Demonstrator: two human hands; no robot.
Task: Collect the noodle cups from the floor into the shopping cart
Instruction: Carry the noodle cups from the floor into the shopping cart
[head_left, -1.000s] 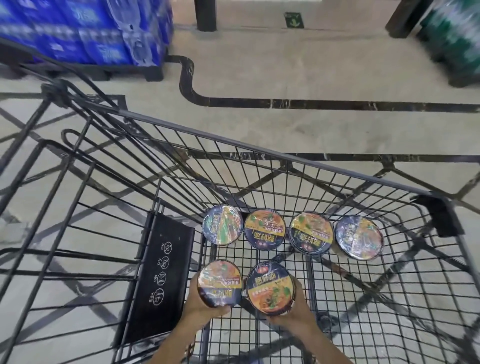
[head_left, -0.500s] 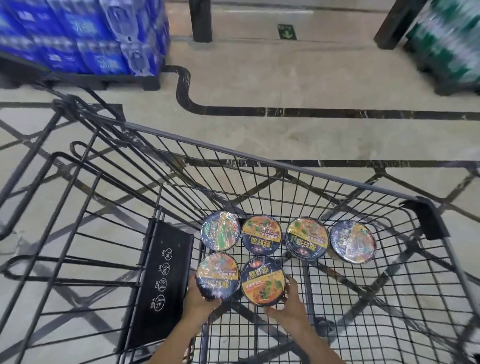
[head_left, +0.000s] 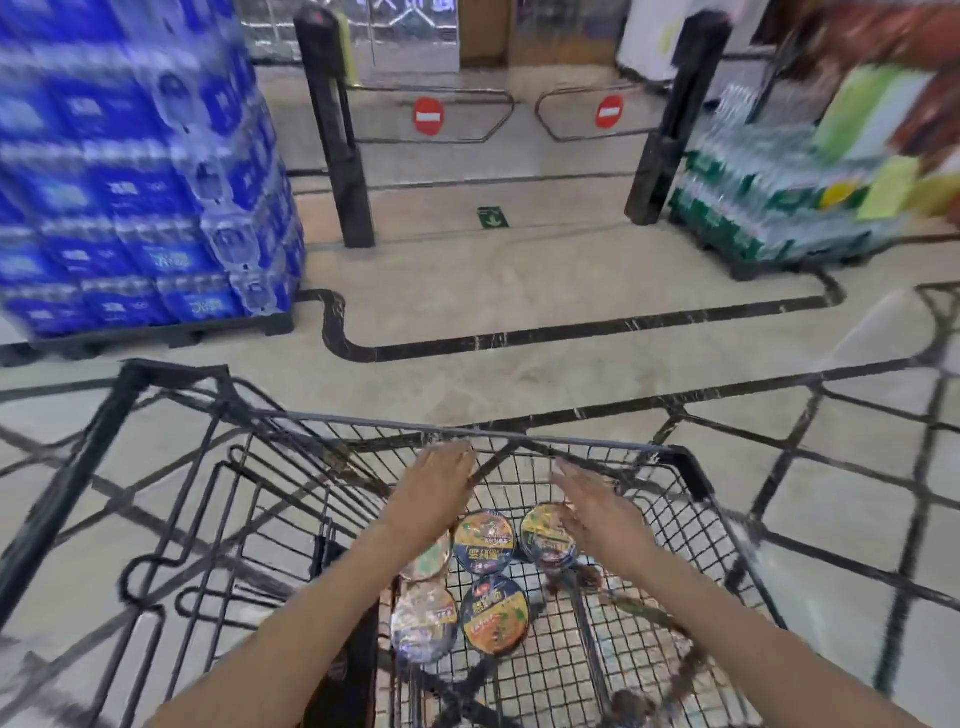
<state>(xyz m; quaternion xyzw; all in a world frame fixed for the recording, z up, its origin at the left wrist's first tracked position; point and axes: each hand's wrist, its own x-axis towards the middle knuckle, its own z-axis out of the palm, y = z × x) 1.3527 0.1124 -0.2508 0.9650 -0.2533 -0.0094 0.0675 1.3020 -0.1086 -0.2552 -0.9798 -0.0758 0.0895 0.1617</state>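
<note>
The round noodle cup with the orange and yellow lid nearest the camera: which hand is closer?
Left, narrowly. The left hand is beyond this cup, to its left; the right hand is beyond it, farther right. Neither touches it.

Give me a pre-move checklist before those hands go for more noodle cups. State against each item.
1. Left hand free: ok, fingers straight, holding nothing.
2. Right hand free: ok, fingers straight, holding nothing.
3. Noodle cups resting in the shopping cart: ok, four lids show clearly, lying flat on the wire floor; others are partly hidden by the arms.
4. Room in the cart for more: ok, bare wire floor shows to the right of the cups.
5. Cups left on the floor: cannot tell, none in view, but the floor beside and behind the cart is out of frame.
</note>
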